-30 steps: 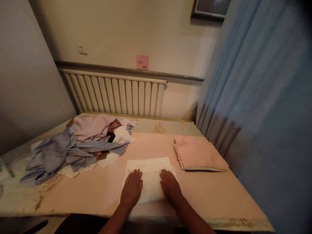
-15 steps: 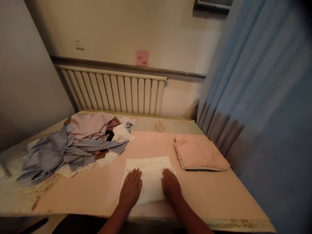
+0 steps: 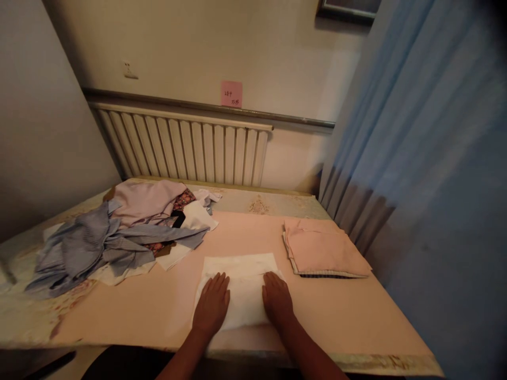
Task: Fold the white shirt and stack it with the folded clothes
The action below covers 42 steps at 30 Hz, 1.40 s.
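Note:
A folded white cloth (image 3: pixel 245 295) lies on the pink mat (image 3: pixel 328 322) near the table's front edge. My left hand (image 3: pixel 213 303) rests palm down on its left side, fingers stretched forward. On the right side of the same cloth, my right hand (image 3: pixel 278 298) lies flat in much the same way. Between the two hands a strip of the cloth shows, with a fold line across its upper part. Neither hand grips anything.
At the left is a loose heap of garments, with a grey-blue striped shirt (image 3: pixel 87 243) on it. A folded pink garment (image 3: pixel 325 245) tops a stack at the right. Behind the table stands a radiator (image 3: pixel 190 150); a blue curtain (image 3: pixel 428 211) hangs along the right.
Both hands stay flat on the white cloth in nearly the same place. Only a very slight shift of the whole view shows.

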{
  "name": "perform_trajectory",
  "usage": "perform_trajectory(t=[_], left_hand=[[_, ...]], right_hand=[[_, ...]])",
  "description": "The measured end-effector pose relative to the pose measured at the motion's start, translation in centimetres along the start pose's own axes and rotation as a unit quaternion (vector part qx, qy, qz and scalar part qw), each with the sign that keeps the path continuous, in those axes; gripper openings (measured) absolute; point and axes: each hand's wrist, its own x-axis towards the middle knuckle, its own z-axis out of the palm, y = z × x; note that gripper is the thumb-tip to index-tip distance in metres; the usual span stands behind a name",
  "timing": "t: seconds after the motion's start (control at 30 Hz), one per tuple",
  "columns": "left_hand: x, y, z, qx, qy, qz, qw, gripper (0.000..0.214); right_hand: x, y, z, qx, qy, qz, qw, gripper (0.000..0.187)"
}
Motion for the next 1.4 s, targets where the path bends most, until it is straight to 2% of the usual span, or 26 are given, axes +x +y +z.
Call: perform_trajectory(t=[0.83, 1.23, 1.4], left_hand=[[-0.2, 0.0, 0.2, 0.002, 0.020, 0.012, 1.000, 0.040], [-0.2, 0.1, 0.0, -0.006, 0.024, 0.006, 1.000, 0.039], [-0.2, 0.1, -0.1, -0.026, 0.024, 0.001, 0.999, 0.040]], right_hand=[[0.5, -1.0, -1.0, -0.035, -0.040, 0.051, 0.997, 0.036], [0.3, -1.0, -0.8, -0.034, -0.022, 0.070, 0.997, 0.034], [0.1, -0.8, -0.7, -0.035, -0.004, 0.063, 0.997, 0.042]])
